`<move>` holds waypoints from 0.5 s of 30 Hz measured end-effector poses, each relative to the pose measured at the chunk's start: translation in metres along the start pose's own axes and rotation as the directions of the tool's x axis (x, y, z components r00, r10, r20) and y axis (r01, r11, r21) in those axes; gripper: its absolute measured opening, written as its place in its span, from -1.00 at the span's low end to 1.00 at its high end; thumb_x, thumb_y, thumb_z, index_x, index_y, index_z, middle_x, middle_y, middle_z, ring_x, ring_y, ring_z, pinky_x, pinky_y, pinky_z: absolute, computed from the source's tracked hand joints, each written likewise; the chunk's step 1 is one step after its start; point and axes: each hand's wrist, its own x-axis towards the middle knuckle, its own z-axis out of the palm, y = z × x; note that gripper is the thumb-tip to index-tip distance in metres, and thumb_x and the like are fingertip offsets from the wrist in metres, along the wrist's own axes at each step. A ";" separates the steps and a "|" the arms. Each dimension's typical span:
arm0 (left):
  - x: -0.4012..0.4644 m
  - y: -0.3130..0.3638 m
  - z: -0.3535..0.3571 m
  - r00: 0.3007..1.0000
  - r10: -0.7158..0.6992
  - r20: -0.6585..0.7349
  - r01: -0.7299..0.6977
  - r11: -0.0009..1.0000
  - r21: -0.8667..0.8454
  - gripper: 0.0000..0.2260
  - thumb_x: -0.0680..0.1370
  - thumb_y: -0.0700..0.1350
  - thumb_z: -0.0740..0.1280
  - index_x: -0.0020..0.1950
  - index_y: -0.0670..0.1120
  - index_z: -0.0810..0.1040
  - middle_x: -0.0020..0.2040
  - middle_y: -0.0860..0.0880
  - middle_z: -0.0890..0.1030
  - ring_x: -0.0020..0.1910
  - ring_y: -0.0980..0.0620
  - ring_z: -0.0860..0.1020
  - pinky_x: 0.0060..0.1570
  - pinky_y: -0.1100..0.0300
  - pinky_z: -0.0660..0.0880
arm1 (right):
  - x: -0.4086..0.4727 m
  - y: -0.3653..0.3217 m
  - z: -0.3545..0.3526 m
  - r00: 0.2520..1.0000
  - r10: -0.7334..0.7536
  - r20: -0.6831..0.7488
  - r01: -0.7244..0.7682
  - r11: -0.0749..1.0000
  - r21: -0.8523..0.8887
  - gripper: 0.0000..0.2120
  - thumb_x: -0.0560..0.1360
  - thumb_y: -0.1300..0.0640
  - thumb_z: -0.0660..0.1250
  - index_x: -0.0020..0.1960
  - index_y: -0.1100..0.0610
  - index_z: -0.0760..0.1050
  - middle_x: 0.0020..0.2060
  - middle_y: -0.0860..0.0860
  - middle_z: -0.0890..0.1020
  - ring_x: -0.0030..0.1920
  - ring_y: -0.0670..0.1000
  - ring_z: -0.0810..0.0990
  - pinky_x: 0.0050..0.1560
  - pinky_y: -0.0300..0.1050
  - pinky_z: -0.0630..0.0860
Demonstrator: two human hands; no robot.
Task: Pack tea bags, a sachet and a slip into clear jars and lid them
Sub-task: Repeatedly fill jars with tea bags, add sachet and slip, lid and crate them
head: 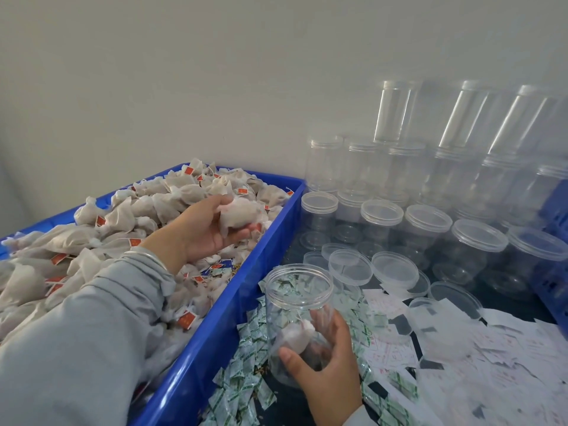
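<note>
Open clear plastic jar (296, 305), round, no lid, tilted toward the camera, just right of the crate's near right wall. Right hand (325, 367) wraps its lower half, thumb across the front, fingers curled behind. White gauzy tea bag (296, 335) already inside the jar, near the bottom. Left hand (204, 229) over the blue plastic crate (221, 318), fingers curled round a white paper tea bag (242, 215), lifted just above the pile. Grey sleeve and a thin metal bangle (147, 256) at that wrist. Crate heaped with beige paper tea bags (123, 216) carrying small red tags. Under and around the jar: scattered green-and-white printed sachets (242, 392) on the dark worktop (519, 305). To the right, white paper slips (504, 348) with red print, spread loose and overlapping. Behind the jar, loose clear round lids (350, 267) lying flat, some overlapping. Further back, rows of empty lidded clear jars (427, 229), stacked in tiers against the pale wall (215, 72). Blue crate edge (556, 210) at far right, partly cut off.
</note>
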 end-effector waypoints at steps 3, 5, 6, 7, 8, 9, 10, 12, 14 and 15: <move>-0.010 -0.001 0.016 0.991 0.027 0.131 -0.014 0.996 -0.093 -0.59 0.45 -0.06 0.34 0.26 -0.19 0.44 -0.03 -0.26 0.65 -0.17 -0.17 0.65 -0.23 0.04 0.62 | 0.000 0.000 -0.001 1.000 -0.004 0.007 0.004 1.000 -0.015 -0.14 0.21 0.11 0.62 0.29 -0.26 0.17 0.28 -0.30 0.38 0.34 -0.18 0.35 0.39 -0.11 0.29; -0.016 -0.005 0.024 0.976 0.054 0.212 -0.030 0.993 -0.116 -0.59 0.36 -0.04 0.40 0.17 -0.16 0.51 -0.01 -0.22 0.64 -0.13 -0.18 0.64 -0.10 -0.03 0.61 | 0.001 0.000 0.000 1.000 -0.001 0.016 0.001 1.000 -0.025 -0.19 0.19 0.10 0.62 0.21 -0.33 0.20 0.22 -0.41 0.34 0.31 -0.22 0.34 0.38 -0.15 0.27; -0.019 -0.007 0.028 0.963 0.071 0.260 -0.038 0.991 -0.129 -0.60 0.34 -0.04 0.41 0.13 -0.14 0.54 0.02 -0.19 0.63 -0.10 -0.18 0.63 -0.03 -0.05 0.59 | 0.001 0.000 0.000 1.000 0.005 0.023 -0.004 1.000 -0.029 -0.19 0.18 0.09 0.62 0.19 -0.35 0.20 0.20 -0.44 0.33 0.29 -0.25 0.34 0.37 -0.16 0.27; -0.021 -0.009 0.031 0.948 0.088 0.305 -0.046 0.989 -0.140 -0.59 0.32 -0.04 0.42 0.13 -0.13 0.55 0.05 -0.17 0.62 -0.06 -0.18 0.62 0.05 -0.07 0.56 | 0.001 0.001 0.000 1.000 0.010 0.028 -0.009 1.000 -0.029 -0.18 0.18 0.07 0.63 0.19 -0.36 0.20 0.19 -0.45 0.33 0.27 -0.28 0.35 0.36 -0.19 0.29; -0.024 -0.011 0.034 0.934 0.096 0.344 -0.049 0.989 -0.143 -0.56 0.30 -0.04 0.42 0.15 -0.13 0.56 0.08 -0.16 0.61 -0.02 -0.18 0.62 0.10 -0.09 0.53 | 0.001 0.001 0.000 0.999 0.014 0.031 -0.013 1.000 -0.023 -0.17 0.17 0.08 0.63 0.19 -0.37 0.19 0.20 -0.44 0.33 0.25 -0.34 0.36 0.32 -0.27 0.31; -0.026 -0.012 0.037 0.921 0.093 0.379 -0.043 0.989 -0.140 -0.55 0.28 -0.04 0.43 0.14 -0.14 0.59 0.09 -0.16 0.61 0.00 -0.19 0.61 0.13 -0.11 0.50 | 0.002 0.002 0.000 0.999 0.016 0.030 -0.016 1.000 -0.014 -0.17 0.18 0.09 0.63 0.19 -0.36 0.20 0.20 -0.43 0.34 0.21 -0.42 0.37 0.24 -0.40 0.33; -0.028 -0.014 0.039 0.906 0.085 0.416 -0.030 0.990 -0.137 -0.55 0.26 -0.04 0.43 0.11 -0.17 0.62 0.09 -0.17 0.61 0.02 -0.20 0.61 0.14 -0.13 0.49 | 0.002 0.003 0.000 0.999 0.017 0.027 -0.017 1.000 -0.004 -0.18 0.18 0.11 0.63 0.18 -0.35 0.21 0.20 -0.42 0.34 0.15 -0.51 0.36 0.12 -0.55 0.34; -0.033 -0.016 0.044 0.873 0.078 0.481 -0.012 0.990 -0.138 -0.60 0.24 -0.02 0.44 -0.01 -0.21 0.65 0.06 -0.19 0.61 0.04 -0.21 0.60 0.15 -0.14 0.50 | 0.003 0.004 -0.001 1.000 0.022 0.021 -0.022 1.000 0.003 -0.19 0.18 0.14 0.63 0.16 -0.34 0.22 0.18 -0.42 0.34 0.06 -0.62 0.32 -0.06 -0.68 0.30; -0.037 -0.019 0.049 0.850 0.086 0.520 -0.014 0.990 -0.141 -0.65 0.22 -0.02 0.47 -0.12 -0.21 0.63 -0.04 -0.18 0.60 -0.01 -0.18 0.60 0.10 -0.05 0.53 | 0.003 0.004 0.000 1.000 0.018 0.012 -0.018 1.000 -0.005 -0.21 0.19 0.15 0.63 0.14 -0.33 0.23 0.16 -0.42 0.34 0.04 -0.64 0.30 -0.10 -0.70 0.28; -0.038 -0.021 0.050 0.842 0.096 0.531 -0.016 0.988 -0.152 -0.68 0.21 -0.03 0.48 -0.16 -0.21 0.62 -0.11 -0.17 0.60 -0.05 -0.16 0.61 0.04 0.00 0.55 | 0.004 0.005 0.000 1.000 0.017 0.007 -0.017 1.000 -0.007 -0.22 0.19 0.16 0.63 0.14 -0.32 0.23 0.16 -0.42 0.34 0.04 -0.63 0.31 -0.10 -0.69 0.28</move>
